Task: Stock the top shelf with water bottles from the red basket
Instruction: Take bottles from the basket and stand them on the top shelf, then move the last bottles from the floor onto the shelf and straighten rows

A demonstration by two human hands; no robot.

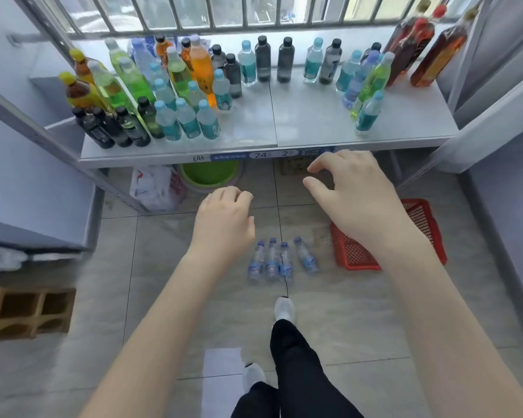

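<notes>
Both hands were bare and held nothing. The left hand (pixel 224 218), at the centre of the frame, hung with its fingers loosely curled under. The right hand (pixel 354 188), a little higher and to the right, had its fingers relaxed and apart, with the fingertips near the front edge of the top shelf (pixel 314 116).

Four small water bottles (pixel 281 260) with pale blue caps and blue labels stood on the tiled floor below the hands. Three were close together in a row and the fourth was just to their right. The red basket (pixel 354 251) lay on the floor just beside them at centre right, and the right forearm crossed over much of it. No bottle showed in the part that could be seen, but whether any remained under the arm could not be told.

The shelf across the upper half of the frame already carried many bottles. Teal-labelled water bottles, dark bottles and green and orange drinks clustered at the left, a looser line ran along the back, and a small group stood at the right end beside tall amber bottles. The middle and front of the shelf were bare.

By my reading the task was partly done. The shelf was well stocked, the four floor bottles were yet to go up, and neither hand had picked one up. The open middle of the shelf looked like the natural place for them.
</notes>
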